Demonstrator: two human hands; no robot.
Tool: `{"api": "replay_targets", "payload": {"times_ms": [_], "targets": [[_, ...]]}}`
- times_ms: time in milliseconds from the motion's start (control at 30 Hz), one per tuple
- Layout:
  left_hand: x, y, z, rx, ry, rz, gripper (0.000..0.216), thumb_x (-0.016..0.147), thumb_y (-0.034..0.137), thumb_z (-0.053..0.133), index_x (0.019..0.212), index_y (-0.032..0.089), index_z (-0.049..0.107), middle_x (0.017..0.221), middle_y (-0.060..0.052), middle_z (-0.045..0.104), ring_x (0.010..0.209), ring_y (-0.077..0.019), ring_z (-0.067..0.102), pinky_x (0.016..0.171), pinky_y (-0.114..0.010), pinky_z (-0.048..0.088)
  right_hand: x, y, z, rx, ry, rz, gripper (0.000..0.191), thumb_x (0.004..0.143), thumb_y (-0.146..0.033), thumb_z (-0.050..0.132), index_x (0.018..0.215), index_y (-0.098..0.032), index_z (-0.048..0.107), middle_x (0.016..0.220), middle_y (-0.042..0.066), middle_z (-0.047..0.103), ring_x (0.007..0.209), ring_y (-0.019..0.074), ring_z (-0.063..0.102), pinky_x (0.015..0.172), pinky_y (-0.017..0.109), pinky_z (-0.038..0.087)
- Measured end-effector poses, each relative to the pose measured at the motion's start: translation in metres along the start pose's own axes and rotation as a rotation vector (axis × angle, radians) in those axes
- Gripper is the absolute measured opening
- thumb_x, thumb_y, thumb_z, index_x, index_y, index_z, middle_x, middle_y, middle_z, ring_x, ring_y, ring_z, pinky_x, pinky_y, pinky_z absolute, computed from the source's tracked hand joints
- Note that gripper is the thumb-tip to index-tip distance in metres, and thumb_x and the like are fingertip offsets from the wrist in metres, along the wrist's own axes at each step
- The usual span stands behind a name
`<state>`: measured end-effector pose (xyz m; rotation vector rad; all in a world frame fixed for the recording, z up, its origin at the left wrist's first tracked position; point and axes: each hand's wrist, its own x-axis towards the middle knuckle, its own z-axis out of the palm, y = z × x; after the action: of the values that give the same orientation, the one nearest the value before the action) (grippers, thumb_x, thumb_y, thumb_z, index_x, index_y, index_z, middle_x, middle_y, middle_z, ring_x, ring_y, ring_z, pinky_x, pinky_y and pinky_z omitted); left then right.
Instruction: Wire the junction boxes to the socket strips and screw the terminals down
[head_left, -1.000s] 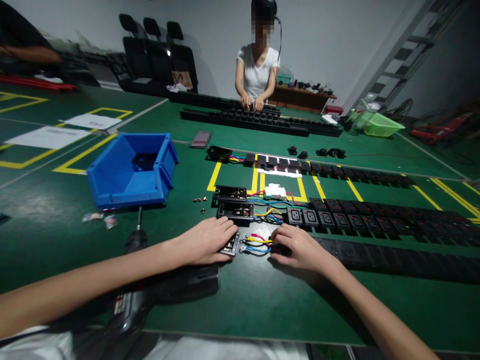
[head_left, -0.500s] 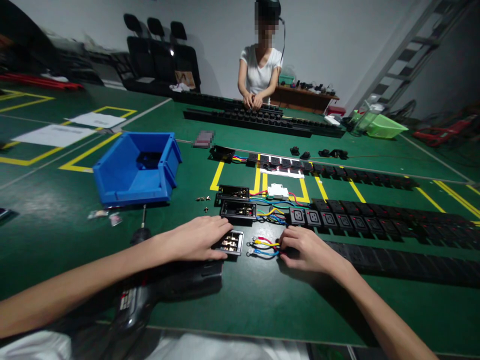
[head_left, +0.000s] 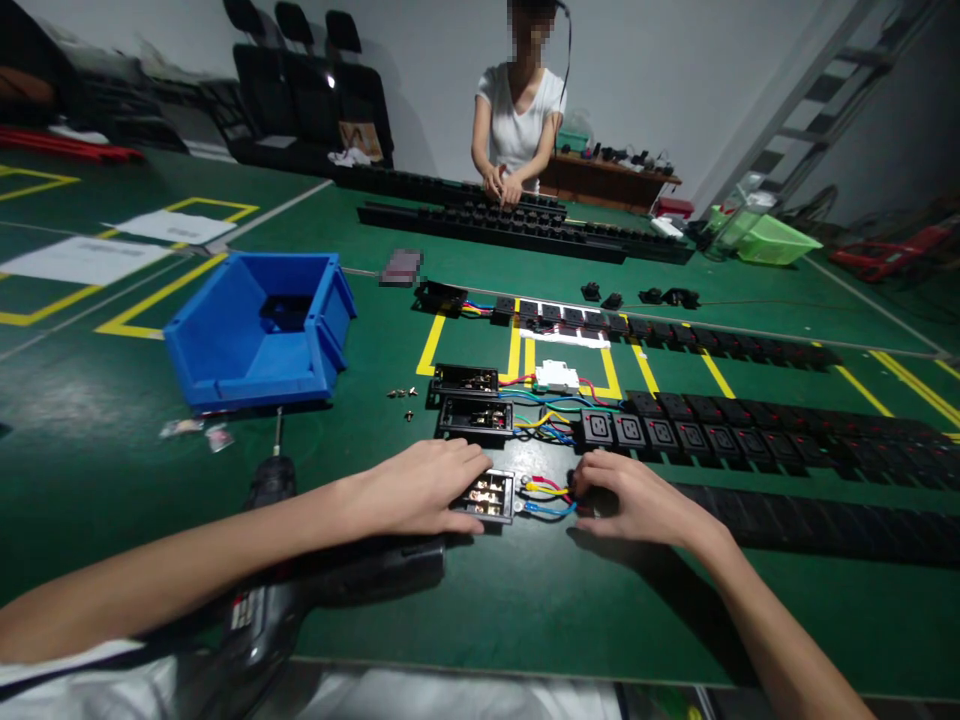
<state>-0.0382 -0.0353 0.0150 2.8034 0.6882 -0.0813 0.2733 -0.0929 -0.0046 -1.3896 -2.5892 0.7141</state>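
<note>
L hand [head_left: 416, 488] loosely curled, fingertips on small black rectangular plastic terminal block [head_left: 489, 495], R hand [head_left: 637, 497] curled, pinching end of long black socket strip [head_left: 787, 528] w/ red, yellow, blue wires [head_left: 546, 497] btwn hands

The left hand [head_left: 420, 490] drew back off the small black block [head_left: 489, 495], which had lain tilted and half covered; the block ended up flat, uncovered, just beside the coloured wires [head_left: 544, 490].

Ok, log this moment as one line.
left hand holds terminal box | right hand on socket strip end | coloured wires between hands | power drill under left forearm
</note>
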Motion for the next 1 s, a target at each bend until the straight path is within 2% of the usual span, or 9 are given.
{"api": "replay_targets", "payload": {"times_ms": [133,267,333,467,633,733,867,1000], "targets": [[-0.005,-0.006,-0.001,-0.039,-0.004,-0.001,0.062,0.082,0.054,0.065,0.127,0.015,0.050,0.113,-0.011,0.061,0.102,-0.0270,0.061,0.087,-0.036,0.048,0.003,-0.001,0.005,0.106,0.074,-0.074,0.018,0.088,-0.031,0.063,0.100,-0.019,0.059,0.106,0.005,0.057,0.099,0.0156,0.053,0.086,0.028,0.044],[-0.008,-0.012,-0.002,-0.061,-0.050,-0.004,0.053,0.084,0.047,0.065,0.125,0.016,0.052,0.111,-0.010,0.061,0.101,-0.0253,0.061,0.087,-0.035,0.048,0.012,-0.012,0.017,0.174,0.187,-0.182,0.009,0.094,-0.027,0.056,0.095,-0.018,0.056,0.108,0.005,0.056,0.101,0.0141,0.053,0.087,0.027,0.044],[-0.008,-0.014,-0.001,-0.074,-0.060,-0.002,0.050,0.085,0.047,0.064,0.122,0.016,0.053,0.109,-0.010,0.062,0.099,-0.0249,0.062,0.086,-0.034,0.048,0.018,-0.019,0.024,0.129,0.233,-0.199,0.008,0.093,-0.025,0.055,0.096,-0.018,0.055,0.109,0.006,0.056,0.102,0.0151,0.053,0.087,0.029,0.045],[-0.008,-0.016,0.003,-0.097,-0.043,0.000,0.051,0.085,0.050,0.063,0.121,0.016,0.053,0.106,-0.009,0.062,0.097,-0.0250,0.061,0.084,-0.035,0.049,0.028,-0.028,0.038,-0.061,0.291,-0.151,0.009,0.094,-0.021,0.050,0.100,-0.016,0.055,0.114,0.008,0.056,0.101,0.0180,0.052,0.084,0.031,0.045],[-0.009,-0.018,0.008,-0.099,-0.031,0.021,0.054,0.088,0.053,0.059,0.126,0.015,0.050,0.110,-0.011,0.062,0.100,-0.0257,0.061,0.086,-0.036,0.049,0.037,-0.031,0.046,-0.083,0.335,-0.071,0.013,0.096,-0.015,0.045,0.102,-0.016,0.057,0.113,0.009,0.058,0.099,0.0174,0.054,0.082,0.030,0.047],[-0.009,-0.019,0.011,-0.092,-0.028,0.033,0.057,0.090,0.055,0.054,0.129,0.014,0.047,0.117,-0.013,0.060,0.106,-0.0264,0.059,0.091,-0.037,0.048,0.038,-0.032,0.048,-0.115,0.334,-0.077,0.016,0.095,-0.011,0.043,0.100,-0.016,0.058,0.114,0.009,0.058,0.099,0.0176,0.054,0.082,0.031,0.047],[-0.010,-0.020,0.013,-0.086,-0.023,0.037,0.063,0.090,0.059,0.051,0.134,0.014,0.044,0.121,-0.012,0.058,0.109,-0.0264,0.058,0.093,-0.037,0.047,0.035,-0.032,0.044,-0.096,0.283,-0.121,0.021,0.090,-0.007,0.044,0.093,-0.017,0.062,0.122,0.008,0.055,0.109,0.0196,0.052,0.087,0.034,0.048],[-0.010,-0.020,0.011,-0.106,-0.021,0.017,0.060,0.087,0.049,0.058,0.134,0.015,0.044,0.120,-0.011,0.059,0.105,-0.0255,0.060,0.092,-0.037,0.047,0.032,-0.033,0.037,-0.067,0.179,-0.123,0.018,0.085,-0.010,0.050,0.096,-0.017,0.063,0.129,0.008,0.051,0.114,0.0212,0.050,0.094,0.037,0.046]]}}
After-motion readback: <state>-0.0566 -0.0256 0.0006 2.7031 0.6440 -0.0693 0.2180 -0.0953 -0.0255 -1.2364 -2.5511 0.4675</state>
